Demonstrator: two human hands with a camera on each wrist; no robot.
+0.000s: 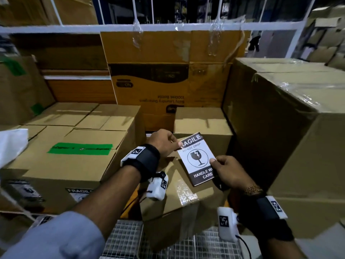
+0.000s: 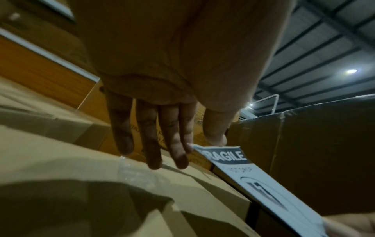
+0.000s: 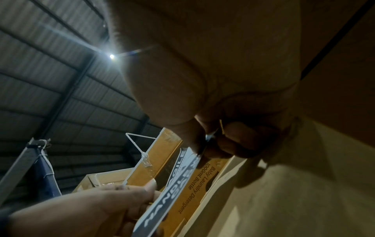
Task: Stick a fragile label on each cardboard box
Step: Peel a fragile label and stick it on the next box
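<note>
Label (image 1: 197, 158): smooth paper, white with dark print, faint sheen. Small box (image 1: 179, 195) beneath it: matt brown cardboard, its seam closed with glossy, wrinkled clear tape (image 1: 186, 192). Large box (image 1: 298, 116) on the right: cardboard under shiny clear wrap. Green tape (image 1: 80, 148) on the left box (image 1: 61, 165): smooth, matt. Floor grating (image 1: 128, 240): grey metal mesh. Wrist straps (image 1: 147, 159): black cloth.

The rectangular paper fragile label (image 1: 197, 159) is white, with dark bands at its top and bottom carrying white letters and a dark broken-glass sign in a circle. The plain cardboard box (image 1: 179, 195) below it is brown. A bright green tape strip (image 1: 80, 148) crosses the neighbouring brown cardboard box (image 1: 56, 165).
</note>
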